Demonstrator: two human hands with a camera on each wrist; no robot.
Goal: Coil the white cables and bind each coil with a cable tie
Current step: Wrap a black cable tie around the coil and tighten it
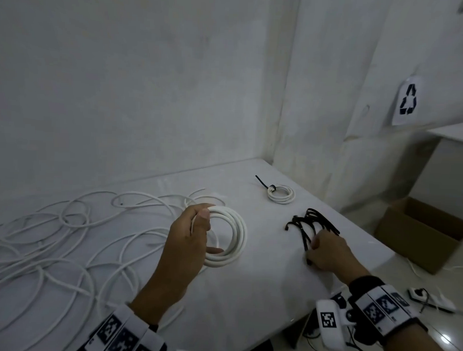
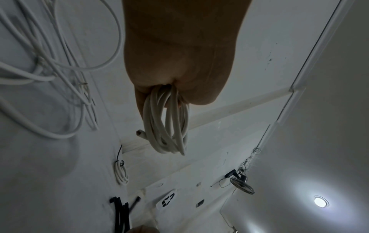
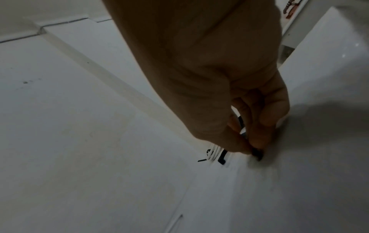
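Observation:
My left hand point(image 1: 194, 234) grips a white cable coil point(image 1: 233, 237) and holds it upright just above the white table point(image 1: 247, 294). The left wrist view shows this coil point(image 2: 167, 124) bunched in the fist, one cut end sticking out. My right hand point(image 1: 324, 253) is down on a heap of black cable ties point(image 1: 306, 225), its fingertips point(image 3: 253, 149) pinching one black tie point(image 3: 257, 153) against the table. A smaller bound coil point(image 1: 280, 195), with a black tie around it, lies near the table's far right corner.
Loose white cables point(image 1: 52, 237) sprawl over the left half of the table. An open cardboard box point(image 1: 420, 234) stands on the floor to the right, past the table edge. A power strip point(image 1: 433, 300) lies on the floor. Walls close in behind the table.

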